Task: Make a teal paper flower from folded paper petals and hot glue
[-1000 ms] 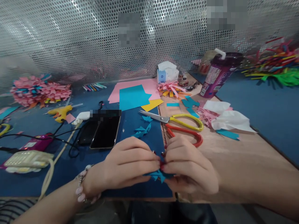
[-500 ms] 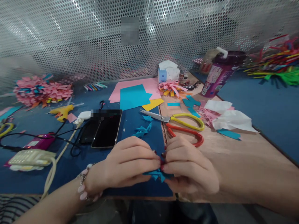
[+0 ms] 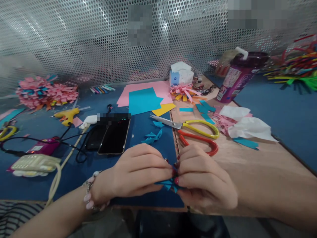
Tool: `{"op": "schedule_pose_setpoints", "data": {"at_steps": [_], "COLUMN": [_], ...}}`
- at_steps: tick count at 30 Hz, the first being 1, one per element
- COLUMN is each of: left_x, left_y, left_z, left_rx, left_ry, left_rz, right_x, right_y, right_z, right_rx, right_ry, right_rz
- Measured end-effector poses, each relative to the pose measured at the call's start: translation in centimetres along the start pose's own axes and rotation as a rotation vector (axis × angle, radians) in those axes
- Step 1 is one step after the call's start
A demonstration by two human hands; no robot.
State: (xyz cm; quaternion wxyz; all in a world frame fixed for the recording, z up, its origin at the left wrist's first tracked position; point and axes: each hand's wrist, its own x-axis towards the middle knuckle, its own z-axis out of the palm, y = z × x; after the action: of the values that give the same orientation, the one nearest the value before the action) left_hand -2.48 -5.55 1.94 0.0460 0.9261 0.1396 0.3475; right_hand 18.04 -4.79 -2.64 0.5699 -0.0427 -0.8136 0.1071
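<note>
Close to the table's front edge, my left hand (image 3: 146,170) and my right hand (image 3: 204,177) meet fingertip to fingertip. Both are closed, pinching one piece of fringed blue paper (image 3: 168,183). Its cut tips poke out below my fingers, while the rest of it is covered. Scissors (image 3: 177,125) with one yellow and one red handle lie spread just beyond my right hand. Past my left hand are blue paper scraps (image 3: 153,136) on the blue tabletop.
Blue (image 3: 143,100) and pink sheets (image 3: 121,99) lie at the back by a tissue box (image 3: 182,77). On the left are a phone (image 3: 115,137), a yellow glue gun (image 3: 66,115) and a power strip (image 3: 37,164). A purple cup (image 3: 237,79) and crumpled tissue (image 3: 250,127) are on the right.
The view has shifted slightly, so most things sit a little higher and further right. Both my hands keep their pinch on the blue paper, with only slight finger movement.
</note>
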Motion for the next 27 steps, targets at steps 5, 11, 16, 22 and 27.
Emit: {"op": "schedule_pose_setpoints", "data": {"at_steps": [5, 11, 16, 22, 27], "left_x": [0.16, 0.14, 0.14, 0.11, 0.08], "left_y": [0.06, 0.0, -0.07, -0.03, 0.0], "left_z": [0.07, 0.23, 0.18, 0.28, 0.34], "left_rx": [-0.021, -0.064, -0.068, -0.071, -0.063], "left_ry": [0.016, 0.038, 0.028, 0.032, 0.025], "left_rz": [-0.018, -0.031, -0.012, -0.01, -0.009], "right_x": [-0.06, 0.08, 0.09, 0.04, 0.0], "right_y": [0.1, 0.14, -0.05, 0.12, 0.07], "right_z": [-0.07, -0.13, -0.16, -0.22, -0.22], "right_rx": [-0.01, -0.018, -0.019, -0.012, -0.017], "right_ry": [-0.017, -0.031, -0.044, -0.056, -0.069], "right_rz": [-0.003, -0.028, -0.011, -0.027, -0.02]}}
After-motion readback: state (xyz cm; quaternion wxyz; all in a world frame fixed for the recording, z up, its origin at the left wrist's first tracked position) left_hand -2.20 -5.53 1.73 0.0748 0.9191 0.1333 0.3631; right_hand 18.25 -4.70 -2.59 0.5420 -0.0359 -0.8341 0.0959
